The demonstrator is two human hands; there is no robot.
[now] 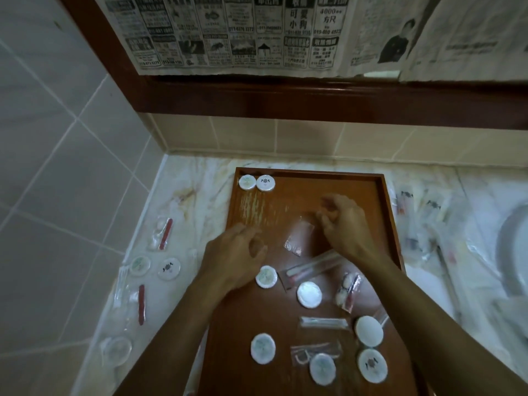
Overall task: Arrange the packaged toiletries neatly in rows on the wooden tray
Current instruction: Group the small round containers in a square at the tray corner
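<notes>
The wooden tray (383, 201) sits on the marble counter (200, 178). Two round white packets (257, 182) lie side by side in its far left corner, while other round packets and clear sachets lie scattered over the near half. Both hands hover above the middle of the tray. The left hand (234, 258) has loosely curled fingers holding nothing. The right hand (343, 221) is blurred and seems empty above a clear sachet (298, 237). More packets lie on the counter on both sides of the tray.
</notes>
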